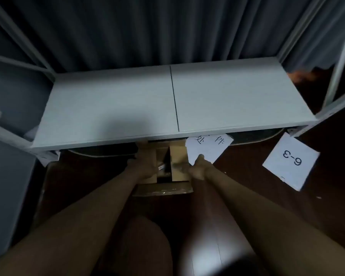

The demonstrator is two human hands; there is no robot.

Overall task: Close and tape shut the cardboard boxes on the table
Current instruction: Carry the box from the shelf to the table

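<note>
Both your hands grip a cardboard box (163, 176) at lower centre of the frame, left hand (145, 168) curled over its left flap, right hand (195, 170) holding its right flap, on the dark floor (247, 176) below the white table (167, 100), beside a paper sheet marked 6-3 (291, 160).

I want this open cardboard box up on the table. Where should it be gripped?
Grip the cardboard box by its two side walls, one hand from each side, below the raised flaps, which would likely bend. The left hand and right hand already flank it.
</note>
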